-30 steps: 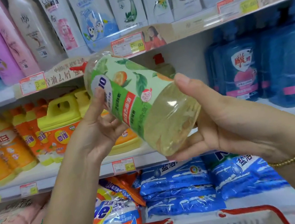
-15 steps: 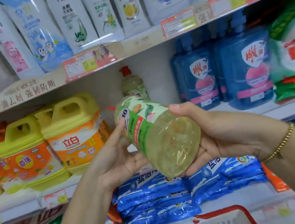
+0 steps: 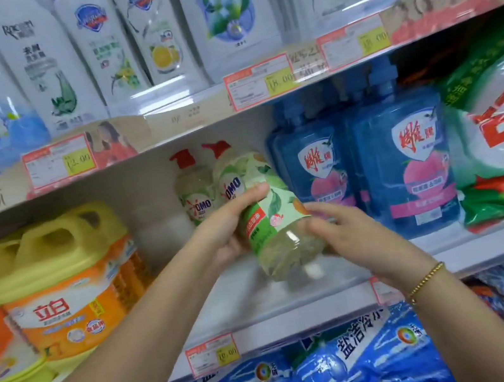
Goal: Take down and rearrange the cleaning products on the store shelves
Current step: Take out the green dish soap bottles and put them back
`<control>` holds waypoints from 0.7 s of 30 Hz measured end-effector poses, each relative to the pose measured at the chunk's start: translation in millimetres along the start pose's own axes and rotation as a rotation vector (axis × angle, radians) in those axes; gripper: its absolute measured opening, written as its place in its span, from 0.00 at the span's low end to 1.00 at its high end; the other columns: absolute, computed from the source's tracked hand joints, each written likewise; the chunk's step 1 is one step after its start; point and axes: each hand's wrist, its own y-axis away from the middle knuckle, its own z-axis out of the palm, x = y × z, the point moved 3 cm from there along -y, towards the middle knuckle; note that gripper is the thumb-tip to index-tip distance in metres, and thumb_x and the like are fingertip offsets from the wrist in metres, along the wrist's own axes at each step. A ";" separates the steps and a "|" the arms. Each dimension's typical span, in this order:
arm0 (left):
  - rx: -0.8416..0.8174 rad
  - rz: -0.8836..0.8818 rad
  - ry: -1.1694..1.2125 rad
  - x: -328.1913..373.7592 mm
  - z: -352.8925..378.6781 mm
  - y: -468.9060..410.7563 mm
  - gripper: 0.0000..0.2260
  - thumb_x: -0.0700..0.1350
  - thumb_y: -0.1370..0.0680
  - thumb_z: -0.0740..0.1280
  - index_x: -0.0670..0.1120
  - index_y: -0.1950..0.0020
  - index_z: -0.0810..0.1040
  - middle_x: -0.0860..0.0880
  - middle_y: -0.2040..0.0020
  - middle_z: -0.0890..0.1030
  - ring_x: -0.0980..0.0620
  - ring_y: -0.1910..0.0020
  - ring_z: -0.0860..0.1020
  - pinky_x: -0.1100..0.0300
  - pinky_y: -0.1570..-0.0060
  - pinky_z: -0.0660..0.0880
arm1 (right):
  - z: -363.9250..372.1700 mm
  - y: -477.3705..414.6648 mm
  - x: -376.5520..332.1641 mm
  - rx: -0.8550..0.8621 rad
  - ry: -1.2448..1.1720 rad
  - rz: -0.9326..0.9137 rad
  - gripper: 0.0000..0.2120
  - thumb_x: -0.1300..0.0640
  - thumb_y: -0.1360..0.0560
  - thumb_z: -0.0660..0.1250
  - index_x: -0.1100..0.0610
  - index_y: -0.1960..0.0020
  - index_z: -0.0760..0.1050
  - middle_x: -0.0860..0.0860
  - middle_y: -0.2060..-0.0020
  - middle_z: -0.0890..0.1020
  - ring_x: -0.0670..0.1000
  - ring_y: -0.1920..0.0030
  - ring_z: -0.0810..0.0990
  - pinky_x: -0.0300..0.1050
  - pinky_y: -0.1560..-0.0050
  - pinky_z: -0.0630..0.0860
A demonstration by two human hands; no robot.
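Note:
A clear pump bottle of pale yellow liquid [image 3: 276,216] with a green label and red pump is tilted over the middle shelf [image 3: 263,305], its base just above the board. My left hand [image 3: 233,224] grips its left side, thumb across the label. My right hand [image 3: 340,226] holds its lower right side with curled fingers. A second, matching pump bottle [image 3: 194,193] stands upright right behind it at the back of the shelf.
Yellow and orange detergent jugs [image 3: 67,288] stand to the left, blue bottles [image 3: 400,166] and a green powder bag [image 3: 503,148] to the right. White refill pouches [image 3: 106,48] line the upper shelf. Blue bags [image 3: 308,378] lie on the shelf below.
Both hands have carried the bottle forward and up from in front of me into the gap on the middle shelf, tipping it more upright beside the matching bottle.

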 end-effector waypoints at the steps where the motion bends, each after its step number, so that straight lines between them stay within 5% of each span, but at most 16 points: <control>1: 0.065 0.056 -0.069 0.0 -2.0 -10.0 0.29 0.49 0.42 0.78 0.43 0.43 0.80 0.44 0.51 0.85 0.47 0.51 0.84 0.52 0.50 0.80 | -7.7 -8.2 3.9 0.104 0.117 -0.079 0.07 0.57 0.26 0.66 0.47 0.52 0.79 0.45 0.62 0.84 0.38 0.62 0.80 0.33 0.57 0.75; 3: 0.199 0.156 -0.194 -2.9 -6.1 -27.2 0.25 0.47 0.41 0.81 0.45 0.47 0.80 0.47 0.54 0.86 0.51 0.57 0.85 0.57 0.57 0.81 | -16.6 -19.2 11.3 0.199 0.343 -0.177 0.09 0.60 0.26 0.65 0.47 0.54 0.80 0.43 0.62 0.83 0.37 0.63 0.79 0.30 0.61 0.72; 5: 0.319 0.216 -0.255 -10.0 -11.2 -44.5 0.23 0.47 0.40 0.82 0.46 0.49 0.78 0.48 0.54 0.85 0.51 0.57 0.84 0.55 0.54 0.81 | -14.1 -27.5 21.5 0.186 0.572 -0.205 0.11 0.60 0.25 0.62 0.48 0.52 0.81 0.44 0.58 0.83 0.43 0.58 0.80 0.37 0.57 0.75; 10: 0.576 0.340 -0.478 -32.4 -24.0 -90.2 0.61 0.70 0.60 0.78 0.45 0.32 0.68 0.48 0.40 0.80 0.47 0.44 0.80 0.50 0.43 0.78 | -1.2 -47.1 55.6 0.133 0.918 -0.101 0.16 0.61 0.25 0.59 0.47 0.41 0.76 0.54 0.46 0.80 0.56 0.45 0.77 0.45 0.49 0.73; 14: 0.649 0.352 -0.575 -33.1 -21.4 -112.9 0.53 0.61 0.46 0.81 0.42 0.29 0.62 0.45 0.33 0.73 0.45 0.35 0.73 0.49 0.36 0.72 | 3.2 -53.8 68.0 0.157 1.071 -0.081 0.11 0.59 0.24 0.59 0.54 0.45 0.76 0.55 0.48 0.79 0.56 0.46 0.76 0.43 0.56 0.69; 21: 0.734 0.326 -0.808 -28.7 -13.3 -141.3 0.49 0.61 0.34 0.75 0.39 0.25 0.54 0.38 0.25 0.55 0.38 0.26 0.57 0.49 0.31 0.63 | 8.1 -55.6 69.8 0.191 1.130 -0.128 0.10 0.55 0.24 0.61 0.54 0.46 0.76 0.53 0.48 0.77 0.54 0.46 0.74 0.43 0.57 0.64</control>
